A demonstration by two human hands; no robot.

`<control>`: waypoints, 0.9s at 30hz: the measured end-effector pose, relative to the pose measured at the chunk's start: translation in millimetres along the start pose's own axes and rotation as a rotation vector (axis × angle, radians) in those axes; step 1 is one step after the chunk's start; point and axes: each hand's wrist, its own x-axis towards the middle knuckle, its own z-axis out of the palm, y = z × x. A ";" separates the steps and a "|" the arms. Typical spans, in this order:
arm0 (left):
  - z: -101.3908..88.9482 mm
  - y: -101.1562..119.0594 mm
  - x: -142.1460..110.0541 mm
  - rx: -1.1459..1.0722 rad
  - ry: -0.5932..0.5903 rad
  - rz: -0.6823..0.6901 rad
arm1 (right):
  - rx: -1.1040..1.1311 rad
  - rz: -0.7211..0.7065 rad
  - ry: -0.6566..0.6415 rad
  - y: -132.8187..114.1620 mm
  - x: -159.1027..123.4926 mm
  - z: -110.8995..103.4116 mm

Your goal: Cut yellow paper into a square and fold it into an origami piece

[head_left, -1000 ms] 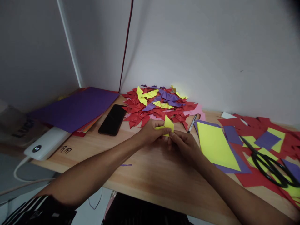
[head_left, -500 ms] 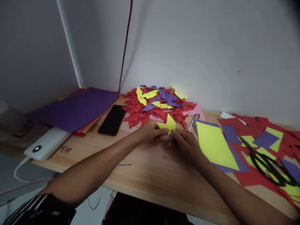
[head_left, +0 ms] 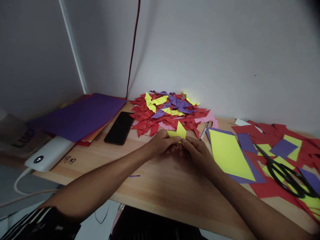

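Both of my hands meet over the middle of the wooden desk [head_left: 160, 186] and pinch a small folded yellow paper piece [head_left: 178, 132]. My left hand [head_left: 160, 142] holds its left side with thumb and fingers pressed together. My right hand [head_left: 196, 151] grips its right lower edge, fingers curled. Pointed yellow flaps stick up above my fingertips. Just behind it lies a heap of folded red, purple and yellow paper pieces [head_left: 170, 111].
A black phone [head_left: 119, 127] and a purple sheet stack [head_left: 80, 115] lie to the left, with a white power bank [head_left: 46, 153] and its cable. To the right are a yellow sheet [head_left: 228, 153], a pen [head_left: 205, 130], paper scraps and black scissors [head_left: 285, 171].
The yellow piece has been turned and worked between my fingers; its flaps now point up differently. My hands have drawn a little closer together.
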 end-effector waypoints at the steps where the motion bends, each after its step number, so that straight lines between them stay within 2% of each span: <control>1: 0.1 -0.3 0.1 0.004 0.000 0.011 | -0.005 -0.004 0.006 -1.0 0.0 -0.4; 10: 1.5 4.5 -3.7 -0.032 -0.048 0.019 | 0.002 0.038 -0.012 -3.6 -1.3 -0.5; 23: 2.1 8.2 -5.5 0.290 0.108 0.180 | -0.021 0.090 -0.004 -2.0 0.2 -0.3; 27: 2.1 9.1 -5.3 0.335 0.121 0.199 | 0.007 0.084 -0.012 -4.3 -0.3 -0.1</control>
